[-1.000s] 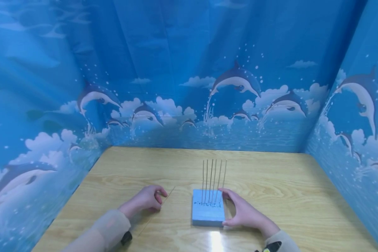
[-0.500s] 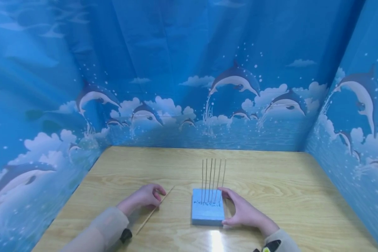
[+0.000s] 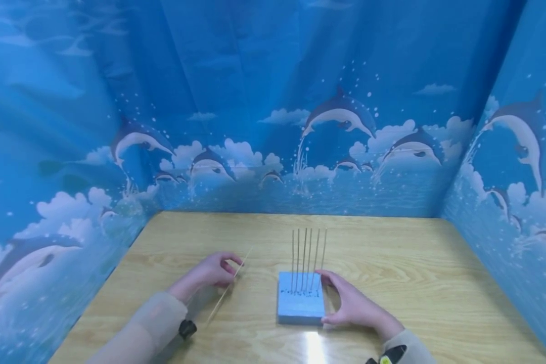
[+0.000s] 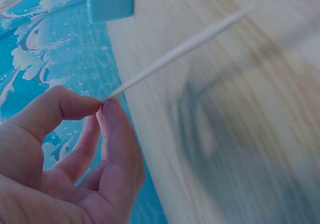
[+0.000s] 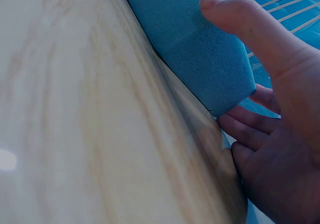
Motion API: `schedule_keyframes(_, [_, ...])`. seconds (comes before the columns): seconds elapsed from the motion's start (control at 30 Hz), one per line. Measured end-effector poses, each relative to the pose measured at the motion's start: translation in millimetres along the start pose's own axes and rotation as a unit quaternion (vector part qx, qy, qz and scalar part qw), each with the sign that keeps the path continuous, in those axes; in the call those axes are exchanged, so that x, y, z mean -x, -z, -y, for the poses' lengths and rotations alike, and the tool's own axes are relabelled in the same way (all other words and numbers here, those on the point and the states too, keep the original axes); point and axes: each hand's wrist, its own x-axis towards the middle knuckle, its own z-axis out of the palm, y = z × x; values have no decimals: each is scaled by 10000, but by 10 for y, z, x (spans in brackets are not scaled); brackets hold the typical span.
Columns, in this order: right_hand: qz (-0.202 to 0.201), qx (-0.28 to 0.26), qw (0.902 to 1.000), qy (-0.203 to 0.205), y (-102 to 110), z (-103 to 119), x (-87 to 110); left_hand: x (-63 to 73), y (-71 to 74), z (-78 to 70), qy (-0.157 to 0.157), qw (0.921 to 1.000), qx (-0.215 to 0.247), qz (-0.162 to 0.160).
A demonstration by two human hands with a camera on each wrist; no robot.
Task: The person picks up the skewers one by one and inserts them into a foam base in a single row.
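My left hand pinches a thin bamboo skewer between thumb and fingertips over the left part of the table. In the left wrist view the skewer slants up and right from the fingertips, its far end blurred. My right hand holds a light blue foam block on the table by its right side, thumb at the near corner and fingers toward the back. Several upright skewers stand in a row in the block, near a band of dark marks. The right wrist view shows my thumb against the foam block.
The wood-grain table is enclosed at the back and sides by a blue curtain printed with dolphins. Light glares off the table in front of the block. A dark device sits on the right wrist.
My left hand has moved a little away from me, lifting the skewer and carrying it along. The right hand and the foam block have stayed in place.
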Motion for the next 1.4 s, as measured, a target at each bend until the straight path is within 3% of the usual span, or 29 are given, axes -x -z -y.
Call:
schedule_keyframes(0.27, [10, -25, 9999, 130, 2, -4, -7, -12, -37, -124, -259, 9983, 513, 42])
schedule_keyframes(0.47, [3, 3, 9999, 109, 15, 1, 2, -10, -39, -203, -502, 9921, 1129, -220])
schedule_keyframes(0.9, [36, -10, 9999, 150, 20, 31, 3, 37, -100, -389, -498, 9851, 1535, -589])
schedule_keyframes(1.2, [24, 30, 10000, 73, 17, 34, -5, 197, -146, -512, -1175, 9720, 1887, -762])
schedule_keyframes(1.4, [41, 33, 10000, 80, 17, 33, -3, 299, -199, -639, -1561, 9647, 1878, -985])
